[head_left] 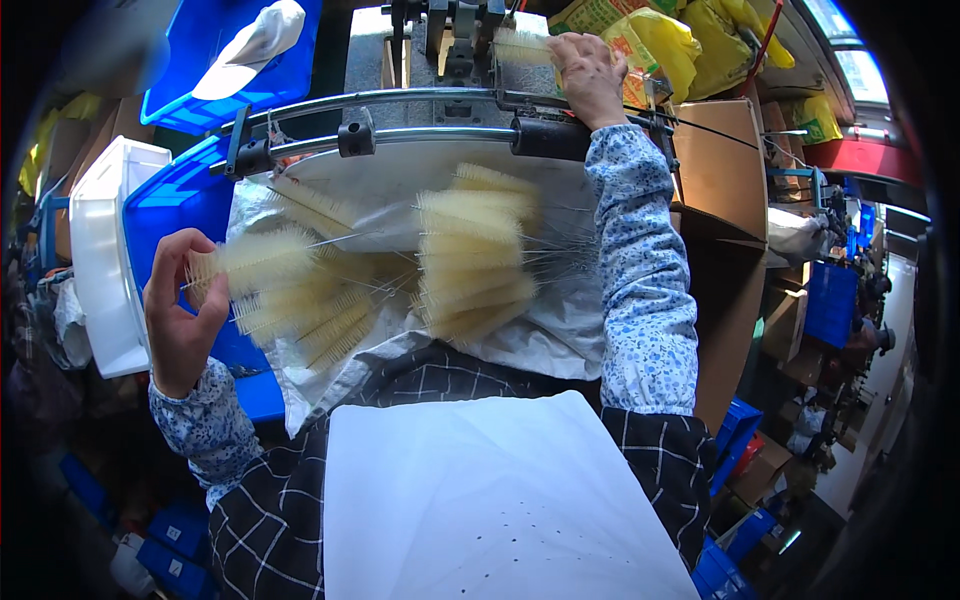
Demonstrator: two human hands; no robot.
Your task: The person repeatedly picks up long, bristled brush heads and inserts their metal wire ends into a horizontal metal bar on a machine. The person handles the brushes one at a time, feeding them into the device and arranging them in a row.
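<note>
My left hand [185, 305] pinches the bristly end of a pale cream bottle brush [265, 262], whose thin wire stem points right. Up at the machine [460, 60], my right hand [592, 75] has its fingers closed at the end of another bottle brush [522, 46]. That brush lies sideways beside the metal clamp parts; its wire is hidden. Between my arms, a pile of bottle brushes [475, 260] rests on white sheeting [560, 335], with wire stems fanning out to the right. More brushes [335, 325] lie below the left one, their stems pointing the other way.
A steel bar [440, 134] with black fittings crosses in front of the machine. Blue bins [165, 215] and a white tray [115, 250] stand at left; a white cap [255, 45] lies in the upper bin. At right are a cardboard box [720, 160] and yellow bags [665, 45].
</note>
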